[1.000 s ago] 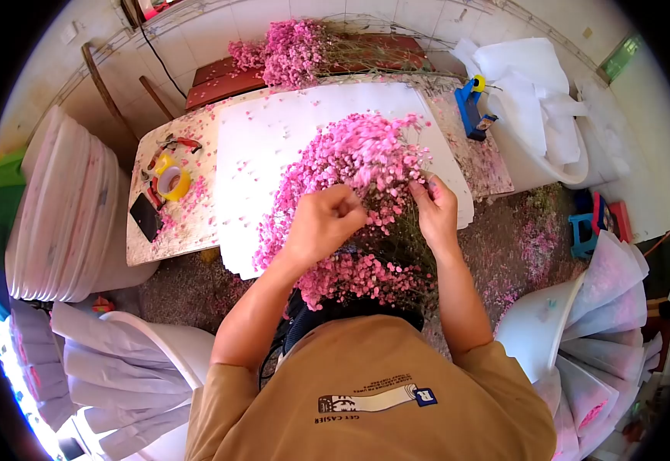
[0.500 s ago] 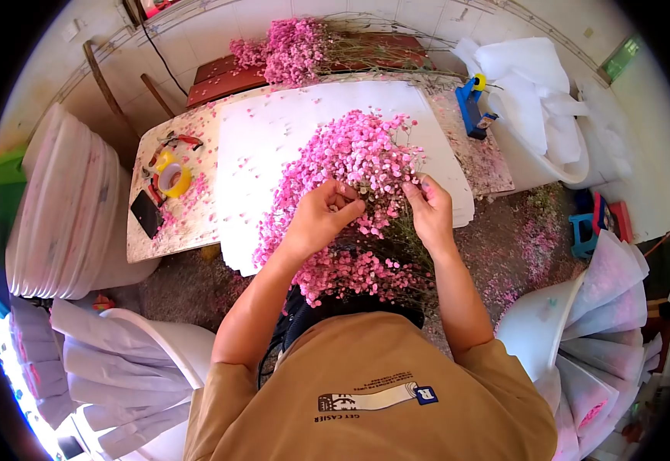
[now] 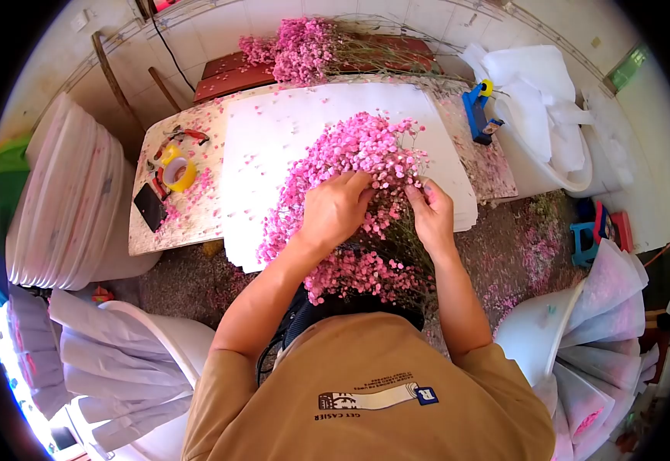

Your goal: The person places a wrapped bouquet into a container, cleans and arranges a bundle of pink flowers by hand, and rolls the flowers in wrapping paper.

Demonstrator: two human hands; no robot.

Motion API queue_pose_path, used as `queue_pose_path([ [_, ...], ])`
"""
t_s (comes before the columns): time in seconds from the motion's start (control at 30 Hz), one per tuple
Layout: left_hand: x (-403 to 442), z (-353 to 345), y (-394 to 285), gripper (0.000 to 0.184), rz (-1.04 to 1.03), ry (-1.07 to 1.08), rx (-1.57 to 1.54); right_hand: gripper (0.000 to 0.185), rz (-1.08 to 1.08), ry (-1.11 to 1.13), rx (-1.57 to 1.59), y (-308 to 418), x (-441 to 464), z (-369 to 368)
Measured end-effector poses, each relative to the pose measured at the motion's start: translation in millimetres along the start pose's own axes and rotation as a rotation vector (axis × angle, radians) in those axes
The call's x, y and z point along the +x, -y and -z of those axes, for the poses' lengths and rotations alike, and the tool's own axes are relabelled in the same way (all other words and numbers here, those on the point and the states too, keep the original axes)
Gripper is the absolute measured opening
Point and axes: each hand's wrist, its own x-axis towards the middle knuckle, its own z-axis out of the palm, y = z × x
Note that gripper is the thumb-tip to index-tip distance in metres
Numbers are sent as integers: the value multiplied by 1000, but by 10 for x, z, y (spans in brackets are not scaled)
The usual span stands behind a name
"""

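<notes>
A large bunch of pink baby's breath [image 3: 358, 154] spreads over the white paper sheets [image 3: 262, 146] and hangs past the table's front edge toward my body. My left hand [image 3: 336, 207] is closed over the middle of the bunch, back of the hand up, its fingertips partly hidden among the blossoms. At the right side of the blossoms my right hand [image 3: 432, 211] pinches small flower sprigs between thumb and fingers. Green stems run down below my hands.
Pliers [image 3: 189, 135], a yellow tape roll [image 3: 179, 174] and a phone [image 3: 149, 207] lie at the table's left. A blue tape dispenser [image 3: 476, 114] stands right. More pink flowers [image 3: 304, 50] lie behind. Stacked white tubs [image 3: 66, 200] and wrapped bouquets [image 3: 604, 284] flank me.
My left hand has moved right and up toward my right hand, turning its back upward. The right hand stays at nearly the same spot on the bunch. The view has shifted slightly.
</notes>
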Motion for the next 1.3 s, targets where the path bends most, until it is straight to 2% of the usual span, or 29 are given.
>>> queue_pose_path([
  [0.2,-64,129,55,2,-92,41,-7,33,13,-28,-69,25,-1,34],
  [0.3,-153,317,115,3,-147,9,85,34,36,-39,-79,-84,-2,-18],
  [0.33,-208,340,277,6,-150,19,202,34,67,-43,-59,-126,-3,-34],
  [0.37,-204,437,349,7,-157,-56,250,34,65,-43,-58,-107,-12,-30],
  [0.43,-118,698,371,8,-158,-248,144,35,-5,-30,-101,-47,-20,-24],
  [0.53,-169,935,390,3,450,-43,-460,34,9,-34,-123,-64,-9,-37],
  [0.57,-197,904,399,3,451,-42,-459,34,8,-33,-122,-49,-17,-45],
  [0.63,-268,804,353,3,585,49,-941,34,17,-30,-88,-3,-32,-66],
  [0.7,-285,686,246,11,641,147,-1095,34,27,-28,-88,-7,-30,-79],
  [0.77,-270,600,51,14,634,168,-1029,34,38,-21,-92,13,-37,-69],
  [0.8,-298,463,120,16,529,190,-926,34,16,-1,-96,49,-41,-52],
  [0.83,-281,418,78,16,528,184,-928,35,-5,19,-100,73,-44,-42],
  [0.9,-227,315,-29,31,388,182,-424,35,7,12,-95,39,-51,-50],
  [0.93,-234,222,-26,39,303,94,-276,35,14,1,-88,28,-60,-57],
  [0.97,-243,170,-1,39,303,93,-276,35,14,1,-87,19,-74,-68],
  [1.03,-223,105,35,32,121,42,-84,34,77,1,-29,0,-85,-98],
  [1.3,-219,118,96,11,73,8,-71,33,90,-36,-82,-14,-100,-133],
])
